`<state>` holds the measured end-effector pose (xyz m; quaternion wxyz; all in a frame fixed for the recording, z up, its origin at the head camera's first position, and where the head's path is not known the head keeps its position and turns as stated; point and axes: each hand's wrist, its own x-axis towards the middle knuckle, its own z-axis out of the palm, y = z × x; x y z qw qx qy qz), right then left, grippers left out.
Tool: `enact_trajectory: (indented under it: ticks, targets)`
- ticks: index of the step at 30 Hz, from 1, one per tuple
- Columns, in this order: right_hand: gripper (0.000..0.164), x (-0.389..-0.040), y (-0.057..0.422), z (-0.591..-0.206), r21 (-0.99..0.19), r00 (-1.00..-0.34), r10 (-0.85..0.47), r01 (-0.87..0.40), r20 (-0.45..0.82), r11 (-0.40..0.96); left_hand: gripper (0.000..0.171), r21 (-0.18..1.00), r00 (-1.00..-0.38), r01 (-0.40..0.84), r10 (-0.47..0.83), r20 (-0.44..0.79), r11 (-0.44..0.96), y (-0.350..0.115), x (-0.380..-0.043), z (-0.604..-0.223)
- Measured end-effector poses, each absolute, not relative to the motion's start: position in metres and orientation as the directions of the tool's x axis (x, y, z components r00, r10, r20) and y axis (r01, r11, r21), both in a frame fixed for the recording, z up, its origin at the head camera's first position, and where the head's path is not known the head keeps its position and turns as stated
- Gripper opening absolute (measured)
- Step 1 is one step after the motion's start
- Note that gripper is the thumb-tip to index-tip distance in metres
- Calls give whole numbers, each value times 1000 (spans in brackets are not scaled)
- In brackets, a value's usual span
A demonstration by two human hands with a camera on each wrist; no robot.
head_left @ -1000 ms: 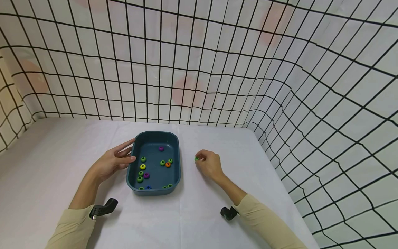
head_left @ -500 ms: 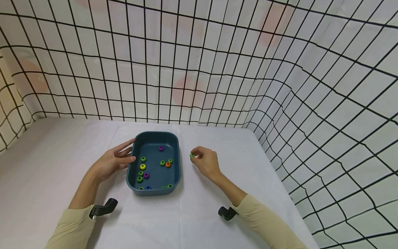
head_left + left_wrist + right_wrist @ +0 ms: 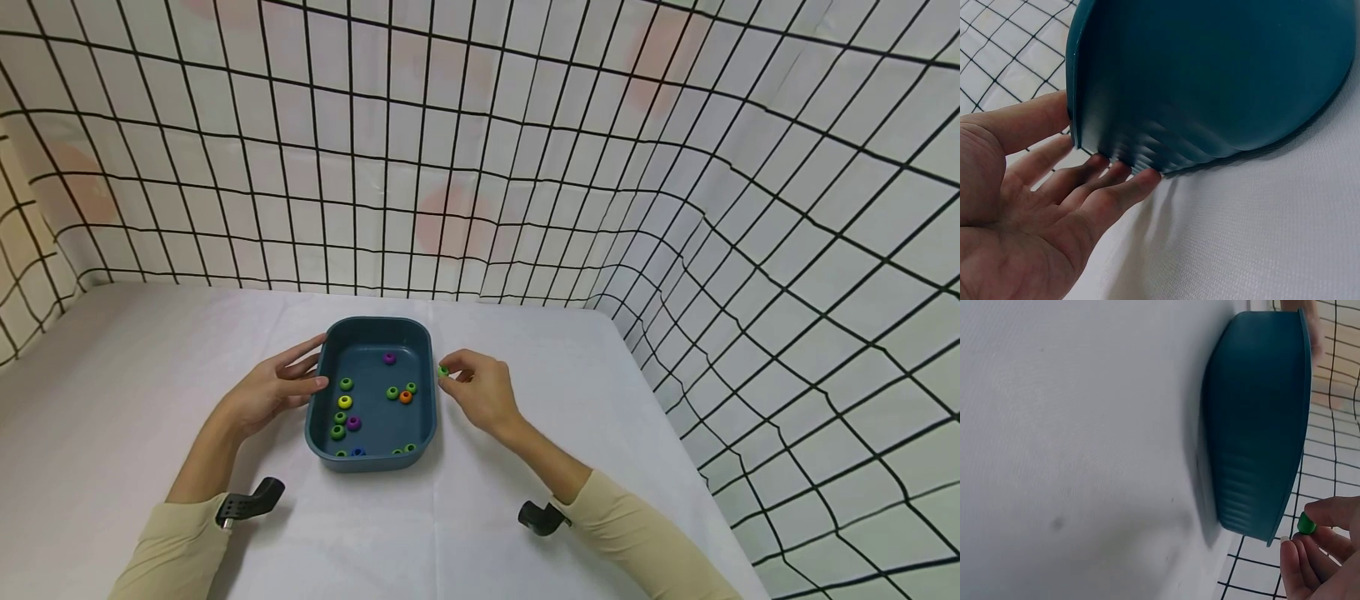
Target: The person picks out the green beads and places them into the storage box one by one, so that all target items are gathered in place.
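A dark blue-green rectangular tray [image 3: 382, 429] stands on the white cloth, with several colourful beads inside. My left hand [image 3: 258, 396] is at its left side. In the left wrist view the fingertips [image 3: 1147, 178] touch the ribbed outer wall low down, and the thumb [image 3: 1041, 115] lies at the rim. Between thumb and fingertips, my right hand [image 3: 483, 396] pinches a green bead [image 3: 443, 372] just outside the tray's right rim. The right wrist view shows this same green bead [image 3: 1306, 524] level with the rim, beside the tray wall.
Inside the tray lie a purple bead [image 3: 389, 358], an orange bead [image 3: 406, 397], a yellow bead [image 3: 345, 402] and several green ones. White cloth [image 3: 510, 517] covers the table. A white wall with a black grid [image 3: 465, 167] rises behind and to the right.
My right hand has moved left with the green bead, from over the cloth to the tray's right rim. The left hand and tray have stayed still.
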<state>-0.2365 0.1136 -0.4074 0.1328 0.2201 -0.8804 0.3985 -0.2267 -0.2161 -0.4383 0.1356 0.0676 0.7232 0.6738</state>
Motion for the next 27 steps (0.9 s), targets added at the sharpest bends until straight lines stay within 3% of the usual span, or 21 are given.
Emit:
enact_trajectory:
  ticks: [27]
  targets:
    - [11, -221, 98, -408, -664, -866, -373, -497, 334, 559, 84, 992, -955, -80, 279, -104, 97, -217, -228, -439]
